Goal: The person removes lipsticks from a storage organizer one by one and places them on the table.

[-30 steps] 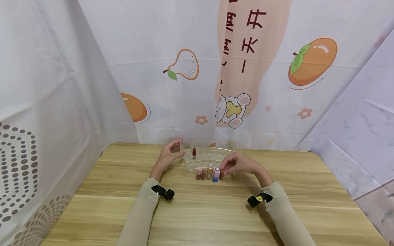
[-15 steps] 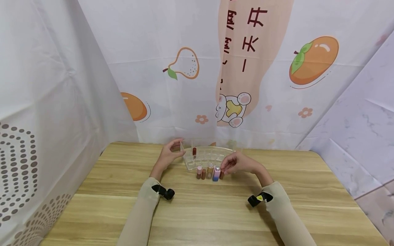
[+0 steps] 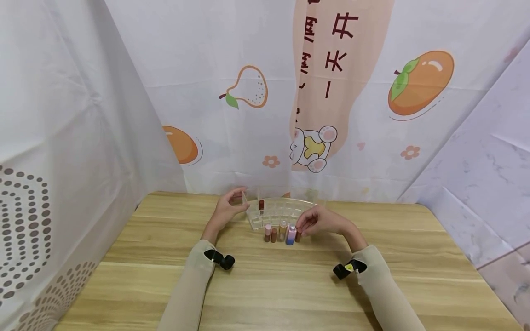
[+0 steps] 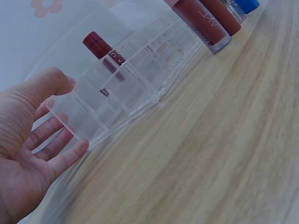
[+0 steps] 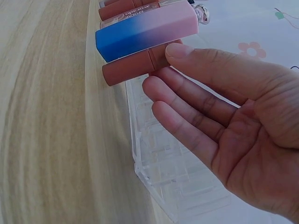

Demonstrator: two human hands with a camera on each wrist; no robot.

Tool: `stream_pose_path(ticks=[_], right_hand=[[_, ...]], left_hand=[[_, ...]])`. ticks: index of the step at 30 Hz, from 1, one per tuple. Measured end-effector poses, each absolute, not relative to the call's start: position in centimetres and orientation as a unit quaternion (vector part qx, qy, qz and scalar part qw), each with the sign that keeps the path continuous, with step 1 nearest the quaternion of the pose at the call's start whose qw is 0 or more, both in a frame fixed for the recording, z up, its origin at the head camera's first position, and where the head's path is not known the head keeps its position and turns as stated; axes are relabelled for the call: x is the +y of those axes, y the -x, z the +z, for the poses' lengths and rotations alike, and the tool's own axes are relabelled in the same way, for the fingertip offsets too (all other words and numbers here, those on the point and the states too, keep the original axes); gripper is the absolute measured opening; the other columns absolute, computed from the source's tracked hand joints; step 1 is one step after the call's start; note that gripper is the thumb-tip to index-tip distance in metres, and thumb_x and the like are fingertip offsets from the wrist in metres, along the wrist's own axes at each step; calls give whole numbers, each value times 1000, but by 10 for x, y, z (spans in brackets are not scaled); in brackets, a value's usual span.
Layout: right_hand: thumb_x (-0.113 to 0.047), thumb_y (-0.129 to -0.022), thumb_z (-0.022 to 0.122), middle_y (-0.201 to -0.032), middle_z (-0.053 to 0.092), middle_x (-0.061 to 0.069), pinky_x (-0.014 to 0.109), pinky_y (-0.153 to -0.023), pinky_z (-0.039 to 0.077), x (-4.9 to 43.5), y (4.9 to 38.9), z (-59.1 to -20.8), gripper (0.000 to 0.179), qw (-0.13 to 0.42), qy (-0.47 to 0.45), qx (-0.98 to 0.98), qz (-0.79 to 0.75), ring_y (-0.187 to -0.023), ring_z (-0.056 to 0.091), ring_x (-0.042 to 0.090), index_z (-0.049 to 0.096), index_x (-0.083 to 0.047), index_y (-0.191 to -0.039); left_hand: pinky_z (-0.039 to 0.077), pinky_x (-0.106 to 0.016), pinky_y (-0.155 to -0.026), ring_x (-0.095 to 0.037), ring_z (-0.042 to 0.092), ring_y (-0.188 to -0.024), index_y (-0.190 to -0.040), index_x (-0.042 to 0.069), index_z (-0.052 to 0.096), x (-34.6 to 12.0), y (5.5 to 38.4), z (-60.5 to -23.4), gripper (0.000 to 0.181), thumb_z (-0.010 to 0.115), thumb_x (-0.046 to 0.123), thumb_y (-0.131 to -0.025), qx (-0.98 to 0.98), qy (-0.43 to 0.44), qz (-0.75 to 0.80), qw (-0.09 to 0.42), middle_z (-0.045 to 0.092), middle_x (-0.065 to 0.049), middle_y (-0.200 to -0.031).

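A clear acrylic lipstick organizer (image 3: 276,212) with stepped compartments stands near the table's back edge. My left hand (image 3: 225,210) holds its left end, thumb at the upper edge and fingers spread along the end wall. One dark red lip tube (image 4: 103,51) stands in a left compartment. In front of the organizer, my right hand (image 3: 320,220) pinches a brown lipstick (image 5: 128,67) by its upper end between thumb and fingers. Right beside that lipstick is a square blue-and-pink lipstick (image 5: 145,30). Further left in the row stand a pink-capped lip gloss (image 4: 201,23), another brown tube (image 3: 273,235) and a clear, gold-toned tube (image 3: 283,230).
The wooden table (image 3: 265,285) reaches toward me in front of the row. A white printed curtain (image 3: 215,138) hangs close behind the organizer, and more fabric hangs at both sides. Each sleeved wrist wears a small black camera (image 3: 225,262).
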State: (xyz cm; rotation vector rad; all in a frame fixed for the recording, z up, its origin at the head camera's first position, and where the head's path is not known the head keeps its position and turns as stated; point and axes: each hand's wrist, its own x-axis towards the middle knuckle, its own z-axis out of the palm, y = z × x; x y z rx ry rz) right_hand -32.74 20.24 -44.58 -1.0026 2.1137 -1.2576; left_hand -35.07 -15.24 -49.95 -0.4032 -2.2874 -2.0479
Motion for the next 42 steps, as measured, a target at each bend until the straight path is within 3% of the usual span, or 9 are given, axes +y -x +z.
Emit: stream_pose_path(ticks=[11,20,30,42], right_hand=[[1,-86,78,-103,73,28,27,-81,62,201,325,-444,23,244,363,772,-461,-93,74,21,72,8,-108],[5,-87,75,-105,73,29,27,-81,62,201,324,-442,23,252,358,769,-466,-96,74,30,71,8,-109],[4,-88,75,-104,73,29,27,-80,62,203,326,-443,23,251,365,765,-467,-94,74,24,70,9,-109],[5,-88,73,-104,72,30,27,-82,62,203,327,-446,22,246,364,764,-472,-96,74,30,70,9,-110]], left_hand=[[38,-65,-113,-52,47,-134,-144,-10,49,-150,334,-476,61,73,-5,-89,-733,135,-667,8,50,-36,-144],[41,-64,-111,-51,48,-133,-145,-10,48,-149,333,-476,61,72,-6,-89,-737,136,-662,14,51,-36,-143],[41,-62,-112,-50,47,-135,-146,-7,49,-150,331,-472,62,73,-4,-89,-735,130,-666,6,51,-34,-145],[41,-65,-110,-52,48,-133,-145,-10,48,-149,331,-474,60,72,-5,-90,-740,138,-658,19,51,-37,-142]])
